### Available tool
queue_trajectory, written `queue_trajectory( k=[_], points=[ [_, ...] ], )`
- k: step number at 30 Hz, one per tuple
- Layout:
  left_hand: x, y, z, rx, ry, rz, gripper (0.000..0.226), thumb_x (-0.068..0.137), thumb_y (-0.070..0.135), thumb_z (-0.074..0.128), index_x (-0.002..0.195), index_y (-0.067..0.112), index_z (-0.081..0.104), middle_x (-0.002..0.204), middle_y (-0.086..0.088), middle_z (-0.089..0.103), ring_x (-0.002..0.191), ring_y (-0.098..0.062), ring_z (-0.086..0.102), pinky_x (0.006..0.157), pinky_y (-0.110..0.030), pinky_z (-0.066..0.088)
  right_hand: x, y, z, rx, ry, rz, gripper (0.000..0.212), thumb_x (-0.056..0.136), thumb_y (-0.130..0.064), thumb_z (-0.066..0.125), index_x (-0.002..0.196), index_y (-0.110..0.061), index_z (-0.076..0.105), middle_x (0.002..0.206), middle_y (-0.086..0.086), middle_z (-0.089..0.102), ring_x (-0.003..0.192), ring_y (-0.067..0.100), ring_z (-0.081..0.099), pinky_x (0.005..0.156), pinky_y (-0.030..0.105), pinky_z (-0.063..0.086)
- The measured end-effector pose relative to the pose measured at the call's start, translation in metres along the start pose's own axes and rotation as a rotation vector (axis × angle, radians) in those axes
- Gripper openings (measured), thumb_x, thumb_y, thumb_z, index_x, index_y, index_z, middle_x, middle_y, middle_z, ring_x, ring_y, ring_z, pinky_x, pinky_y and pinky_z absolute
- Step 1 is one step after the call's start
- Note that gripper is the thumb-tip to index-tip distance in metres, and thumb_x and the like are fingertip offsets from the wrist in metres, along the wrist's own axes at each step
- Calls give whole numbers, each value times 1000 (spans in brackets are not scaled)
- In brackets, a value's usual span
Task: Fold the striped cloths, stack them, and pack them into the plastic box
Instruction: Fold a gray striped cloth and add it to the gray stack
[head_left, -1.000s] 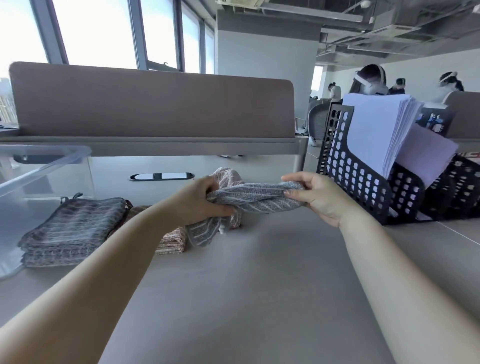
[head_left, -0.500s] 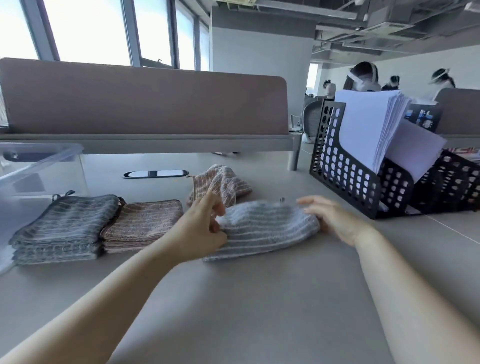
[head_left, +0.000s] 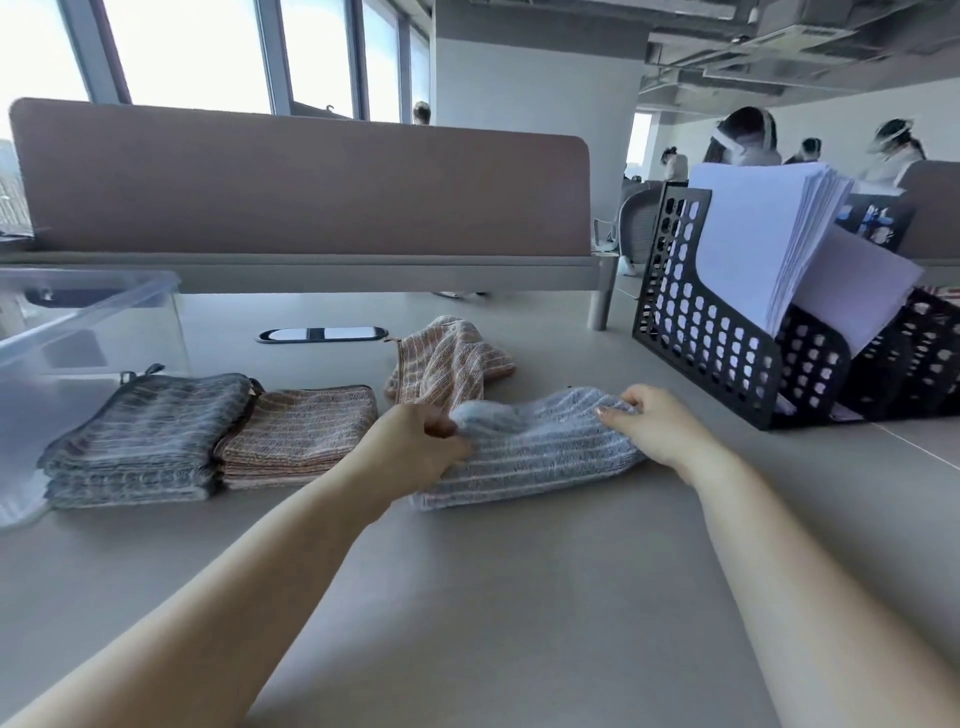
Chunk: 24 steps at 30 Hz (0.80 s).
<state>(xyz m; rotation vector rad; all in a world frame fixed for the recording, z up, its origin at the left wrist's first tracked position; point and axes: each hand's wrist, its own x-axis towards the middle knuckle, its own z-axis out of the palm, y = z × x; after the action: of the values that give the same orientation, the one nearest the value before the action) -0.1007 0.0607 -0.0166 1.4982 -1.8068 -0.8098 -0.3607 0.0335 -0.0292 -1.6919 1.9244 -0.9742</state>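
A grey-blue striped cloth (head_left: 535, 452) lies folded over on the desk in front of me. My left hand (head_left: 415, 447) pinches its left end and my right hand (head_left: 654, 426) pinches its far right corner. Behind it sits a crumpled pink-striped cloth (head_left: 447, 364). To the left lie a folded pink-striped cloth (head_left: 301, 431) and a stack of folded dark grey striped cloths (head_left: 145, 441), side by side. The clear plastic box (head_left: 88, 322) stands at the far left, just behind the grey stack.
A black perforated file holder (head_left: 727, 353) full of white paper stands at the right. A brown desk partition (head_left: 311, 187) runs along the back. A cable port cover (head_left: 322, 334) lies in the desk. Other people sit in the background at the right.
The grey-blue cloth was held up in the air between both hands; it has come down onto the desk, and both hands now pinch its ends there.
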Motion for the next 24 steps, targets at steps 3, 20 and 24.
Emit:
queue_trajectory(
  k=[3, 20, 24],
  points=[
    [-2, 4, -3, -46, 52, 111, 16, 84, 20, 63, 74, 21, 50, 63, 7, 47, 57, -13, 42, 51, -24, 34, -2, 0, -5, 78, -26, -1, 26, 78, -22, 76, 96, -11, 60, 101, 14, 69, 89, 24, 64, 75, 30, 46],
    [3, -19, -3, 275, 159, 8, 16, 97, 24, 45, 85, 14, 46, 72, -1, 49, 66, -18, 46, 52, -29, 31, -4, 0, -4, 79, -118, 51, 17, 78, -3, 73, 86, -11, 60, 85, 9, 66, 75, 19, 59, 69, 28, 43],
    [16, -25, 2, 464, 195, 20, 19, 97, 30, 42, 91, 12, 47, 81, -3, 50, 75, -23, 46, 60, -31, 32, 1, 0, 8, -45, -60, 16, 18, 90, -30, 62, 96, -12, 62, 91, 1, 63, 88, 20, 58, 75, 29, 42]
  ],
)
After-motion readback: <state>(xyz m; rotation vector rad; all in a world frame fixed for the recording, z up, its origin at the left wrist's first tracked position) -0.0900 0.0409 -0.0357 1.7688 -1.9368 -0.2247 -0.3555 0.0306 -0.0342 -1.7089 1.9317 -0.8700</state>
